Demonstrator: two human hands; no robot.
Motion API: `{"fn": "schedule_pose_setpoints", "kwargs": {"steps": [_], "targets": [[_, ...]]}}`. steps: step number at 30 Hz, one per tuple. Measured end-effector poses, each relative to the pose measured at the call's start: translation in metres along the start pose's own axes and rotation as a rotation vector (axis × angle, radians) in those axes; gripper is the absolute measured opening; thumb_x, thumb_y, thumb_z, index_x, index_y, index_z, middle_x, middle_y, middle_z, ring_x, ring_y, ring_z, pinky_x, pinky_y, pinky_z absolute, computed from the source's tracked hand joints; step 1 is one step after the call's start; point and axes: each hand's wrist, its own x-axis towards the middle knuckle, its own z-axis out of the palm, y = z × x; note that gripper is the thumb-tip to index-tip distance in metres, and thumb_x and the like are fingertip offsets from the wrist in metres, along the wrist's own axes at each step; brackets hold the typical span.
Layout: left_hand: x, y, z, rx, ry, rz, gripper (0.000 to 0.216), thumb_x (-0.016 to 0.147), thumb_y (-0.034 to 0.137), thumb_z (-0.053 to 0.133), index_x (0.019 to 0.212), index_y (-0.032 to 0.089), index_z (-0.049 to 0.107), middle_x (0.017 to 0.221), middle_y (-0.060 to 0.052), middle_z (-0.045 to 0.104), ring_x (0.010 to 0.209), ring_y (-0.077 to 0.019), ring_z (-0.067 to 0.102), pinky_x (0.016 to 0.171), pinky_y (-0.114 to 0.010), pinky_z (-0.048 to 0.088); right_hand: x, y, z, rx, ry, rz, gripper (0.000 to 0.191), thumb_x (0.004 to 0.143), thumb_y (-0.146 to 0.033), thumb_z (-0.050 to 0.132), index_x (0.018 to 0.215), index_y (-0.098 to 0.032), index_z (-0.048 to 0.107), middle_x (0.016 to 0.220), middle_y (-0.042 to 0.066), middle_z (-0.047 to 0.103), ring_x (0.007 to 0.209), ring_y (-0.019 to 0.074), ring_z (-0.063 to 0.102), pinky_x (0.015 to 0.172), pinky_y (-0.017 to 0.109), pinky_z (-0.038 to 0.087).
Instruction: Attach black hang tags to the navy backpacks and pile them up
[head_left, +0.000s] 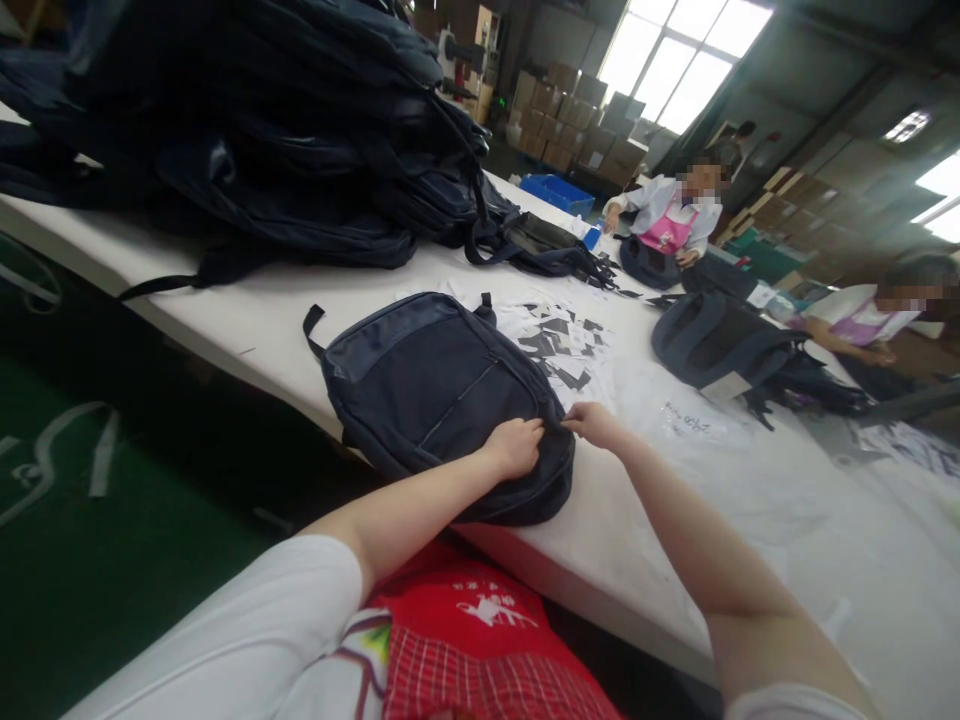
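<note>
A dark navy backpack (435, 390) lies flat on the white table (750, 500) near its front edge. My left hand (516, 447) rests on the bag's near end with its fingers curled, gripping the fabric. My right hand (592, 422) pinches the bag's edge just to the right of the left hand, at the zipper line. What exactly sits between the right fingers is too small to make out.
A tall heap of navy backpacks (262, 130) fills the table's far left. Black and white tags (562, 345) lie scattered behind the bag. Another backpack (720, 345) lies to the right. Two other people (671, 225) (877, 320) work at the far side. Cardboard boxes (577, 120) stand behind.
</note>
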Motion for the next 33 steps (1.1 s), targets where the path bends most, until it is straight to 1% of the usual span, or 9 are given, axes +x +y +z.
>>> {"fn": "schedule_pose_setpoints", "kwargs": {"steps": [3, 6, 12, 18, 21, 23, 26, 30, 33], "targets": [[0.0, 0.001, 0.0, -0.009, 0.003, 0.001, 0.042, 0.085, 0.019, 0.045, 0.122, 0.009, 0.06, 0.135, -0.013, 0.057, 0.097, -0.0247, 0.063, 0.089, -0.036, 0.048, -0.025, 0.015, 0.001, 0.135, -0.029, -0.034, 0.018, 0.077, -0.032, 0.063, 0.081, -0.016, 0.069, 0.061, 0.002, 0.065, 0.061, 0.0153, 0.06, 0.059, 0.024, 0.045], [-0.001, 0.001, 0.0, -0.023, 0.003, 0.006, 0.043, 0.084, 0.019, 0.045, 0.123, 0.007, 0.06, 0.135, -0.013, 0.056, 0.1, -0.0253, 0.063, 0.09, -0.036, 0.048, -0.041, 0.024, 0.002, 0.26, -0.054, -0.057, 0.022, 0.076, -0.037, 0.062, 0.079, -0.017, 0.067, 0.063, 0.001, 0.065, 0.061, 0.015, 0.061, 0.06, 0.025, 0.047], [-0.001, 0.001, 0.002, -0.039, 0.005, 0.002, 0.042, 0.084, 0.018, 0.045, 0.123, 0.009, 0.06, 0.134, -0.014, 0.057, 0.1, -0.0244, 0.063, 0.091, -0.035, 0.047, -0.046, 0.02, 0.005, 0.378, -0.027, -0.08, 0.027, 0.073, -0.042, 0.063, 0.081, -0.017, 0.069, 0.067, 0.002, 0.067, 0.063, 0.0161, 0.063, 0.063, 0.028, 0.049], [-0.006, 0.004, -0.011, -0.068, 0.018, 0.029, 0.038, 0.085, 0.018, 0.047, 0.12, 0.015, 0.062, 0.123, -0.012, 0.061, 0.096, -0.0222, 0.063, 0.086, -0.034, 0.05, -0.053, 0.007, 0.011, 0.209, 0.213, -0.116, 0.021, 0.077, -0.036, 0.058, 0.083, -0.02, 0.071, 0.072, 0.002, 0.071, 0.064, 0.0172, 0.063, 0.065, 0.029, 0.049], [-0.004, 0.018, -0.022, -0.166, 0.01, 0.037, 0.033, 0.091, 0.032, 0.043, 0.112, 0.021, 0.066, 0.112, -0.01, 0.062, 0.094, -0.0222, 0.064, 0.084, -0.034, 0.051, -0.057, 0.007, 0.012, 0.184, 0.212, -0.104, 0.023, 0.079, -0.038, 0.057, 0.081, -0.02, 0.071, 0.068, 0.002, 0.07, 0.062, 0.0179, 0.063, 0.063, 0.029, 0.048], [0.002, 0.031, -0.025, -0.237, -0.05, -0.027, 0.035, 0.089, 0.04, 0.046, 0.103, 0.019, 0.069, 0.105, -0.012, 0.062, 0.094, -0.0258, 0.064, 0.084, -0.038, 0.052, -0.058, 0.008, 0.013, 0.242, 0.19, -0.078, 0.025, 0.081, -0.04, 0.056, 0.083, -0.019, 0.071, 0.065, 0.002, 0.069, 0.062, 0.0179, 0.064, 0.063, 0.028, 0.048], [0.014, 0.045, -0.022, -0.283, -0.147, -0.126, 0.029, 0.083, 0.034, 0.052, 0.096, 0.016, 0.071, 0.099, -0.013, 0.063, 0.092, -0.029, 0.066, 0.082, -0.04, 0.054, -0.059, 0.01, 0.015, 0.288, 0.18, -0.074, 0.027, 0.083, -0.04, 0.053, 0.082, -0.019, 0.071, 0.069, 0.002, 0.07, 0.064, 0.0177, 0.065, 0.064, 0.028, 0.049], [0.017, 0.043, -0.017, -0.331, -0.176, -0.083, 0.027, 0.078, 0.024, 0.053, 0.098, 0.022, 0.071, 0.1, -0.007, 0.066, 0.094, -0.0241, 0.066, 0.084, -0.033, 0.054, -0.062, 0.014, 0.019, 0.272, 0.206, -0.074, 0.025, 0.083, -0.038, 0.054, 0.084, -0.02, 0.072, 0.075, 0.003, 0.072, 0.068, 0.0184, 0.066, 0.066, 0.029, 0.049], [0.005, 0.033, -0.02, -0.339, -0.158, 0.013, 0.025, 0.076, 0.027, 0.056, 0.098, 0.025, 0.07, 0.117, -0.006, 0.06, 0.099, -0.0227, 0.065, 0.091, -0.033, 0.051, -0.066, 0.017, 0.022, 0.148, 0.278, -0.111, 0.022, 0.084, -0.035, 0.056, 0.087, -0.021, 0.073, 0.083, 0.004, 0.072, 0.075, 0.0194, 0.065, 0.071, 0.029, 0.048]]}}
